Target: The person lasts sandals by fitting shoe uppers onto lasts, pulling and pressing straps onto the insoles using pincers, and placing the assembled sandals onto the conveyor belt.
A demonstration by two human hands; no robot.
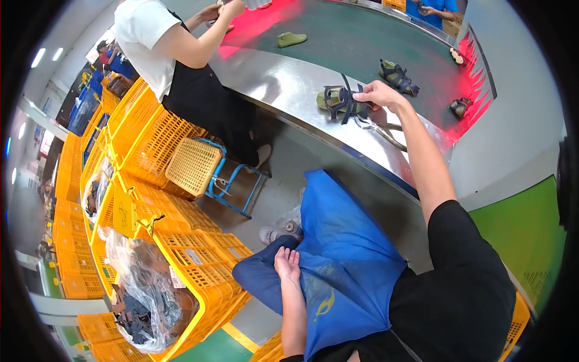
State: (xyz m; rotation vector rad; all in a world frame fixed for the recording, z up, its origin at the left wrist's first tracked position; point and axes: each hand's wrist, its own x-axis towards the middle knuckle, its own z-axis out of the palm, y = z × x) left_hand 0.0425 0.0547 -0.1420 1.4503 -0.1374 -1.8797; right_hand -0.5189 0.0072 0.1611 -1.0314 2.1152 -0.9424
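My right hand (pixel 381 96) reaches out over the steel ledge, its fingers closed on the heel end of a dark strappy sandal (pixel 339 101) fitted on an olive-green last. One loose strap sticks up from the sandal. Just below that hand, metal pincers (pixel 386 134) lie on the ledge, partly covered by the wrist. My left hand (pixel 287 264) rests palm up by my lap, on the blue apron (pixel 344 235), with loosely spread fingers and nothing in it.
The green conveyor belt (pixel 338 24) carries a bare last (pixel 292 40) and several sandals, one (pixel 398 77) close by. To the left, a person (pixel 199 90) stands at the ledge near a stool (pixel 194 161). Yellow crates (pixel 199 259) with bagged dark pieces flank my left side.
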